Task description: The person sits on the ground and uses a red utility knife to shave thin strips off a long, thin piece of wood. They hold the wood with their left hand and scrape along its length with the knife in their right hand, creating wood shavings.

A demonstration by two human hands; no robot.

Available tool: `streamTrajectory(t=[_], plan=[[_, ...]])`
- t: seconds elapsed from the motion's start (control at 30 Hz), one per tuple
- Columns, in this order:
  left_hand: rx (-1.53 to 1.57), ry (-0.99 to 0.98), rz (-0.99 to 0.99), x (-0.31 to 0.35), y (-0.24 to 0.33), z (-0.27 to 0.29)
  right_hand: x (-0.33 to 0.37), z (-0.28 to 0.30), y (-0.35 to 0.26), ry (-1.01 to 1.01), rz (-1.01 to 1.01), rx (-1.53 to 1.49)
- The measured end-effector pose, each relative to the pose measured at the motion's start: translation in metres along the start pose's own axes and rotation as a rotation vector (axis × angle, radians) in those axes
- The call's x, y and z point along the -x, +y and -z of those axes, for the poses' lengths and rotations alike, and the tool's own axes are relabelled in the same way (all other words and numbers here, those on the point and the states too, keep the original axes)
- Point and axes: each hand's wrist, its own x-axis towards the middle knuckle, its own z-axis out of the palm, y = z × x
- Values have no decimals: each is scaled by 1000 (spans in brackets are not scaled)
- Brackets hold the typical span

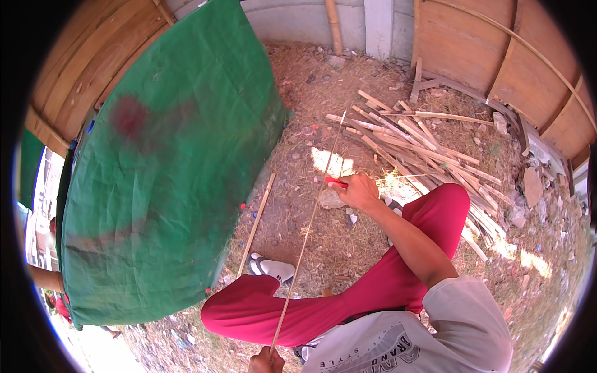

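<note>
A long, thin bamboo strip (pixel 303 248) slants from the lower edge up past my crossed legs. Its near end is in my left hand (pixel 266 361), which is closed around it and partly cut off by the picture's lower edge. Farther out, my right hand (pixel 359 191) is closed on a red-handled tool (pixel 336 182) that touches or lies very close to the strip's far half. The tool's working end is too fine to make out. Beyond and right of that hand lies a loose heap of bamboo strips (pixel 429 146).
A large green tarp sheet (pixel 180 161) stands on the left, with a person's arm (pixel 46 278) beside it. One loose bamboo stick (pixel 257 224) lies between tarp and foot. Wooden panels (pixel 466 43) and a grey wall (pixel 292 25) close the far side; rubble (pixel 532 185) lies right.
</note>
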Motion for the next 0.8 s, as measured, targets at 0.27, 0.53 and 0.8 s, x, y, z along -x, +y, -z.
streamTrajectory(t=[0.27,0.53,0.8], plan=[[-43,12,-23,4,-13,-9,4,3,-3,17,25,9],[21,-54,-217,5,-13,-3,-1,-4,0,-23,23,7],[11,-67,-384,9,-30,-10,0,-6,-1,-32,41,13]])
